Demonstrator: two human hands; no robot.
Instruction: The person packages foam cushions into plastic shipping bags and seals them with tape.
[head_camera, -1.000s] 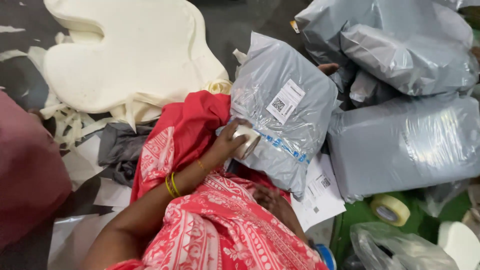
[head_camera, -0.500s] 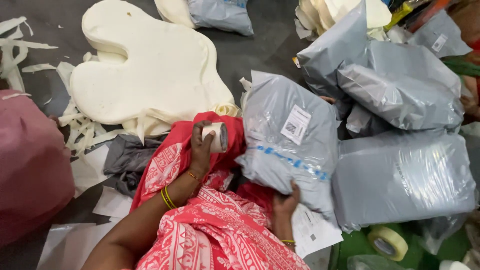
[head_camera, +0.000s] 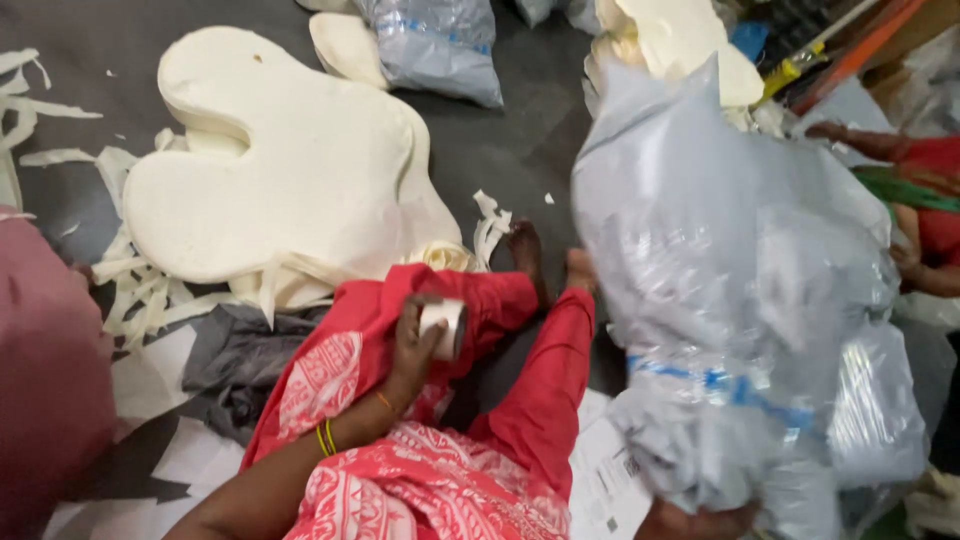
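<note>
At the bottom edge of the frame, at about 5 o'clock, the person's right hand (head_camera: 695, 520) is propping up a large grey plastic mailer bag with a blue tape band (head_camera: 735, 330); only a sliver of the hand is showing under the bag, so whether the fingers are clasping it cannot be told. The bag is standing blurred and upright, filling the 3 o'clock side of the view. Just beside it, at 6 o'clock, white printed paper sheets (head_camera: 610, 480) are lying on the floor against the person's red trousers.

Near the centre, the left hand (head_camera: 410, 345), yellow bangles (head_camera: 325, 438) on its wrist, is curling closed around a small white roll of tape (head_camera: 443, 325), which is resting over the red-clad knee. A crumpled dark grey cloth (head_camera: 235, 365) is lying at 9 o'clock of that hand.

Farther out, at 10 o'clock, a thick cream foam cut-out with rounded lobes (head_camera: 280, 180) is sitting on the dark floor (head_camera: 510, 140) among loose foam strips (head_camera: 150, 290). At 12 o'clock another filled grey mailer bag (head_camera: 435, 45) is lying beyond it. At 2 o'clock, another person's arm in red (head_camera: 900, 150) is reaching in.
</note>
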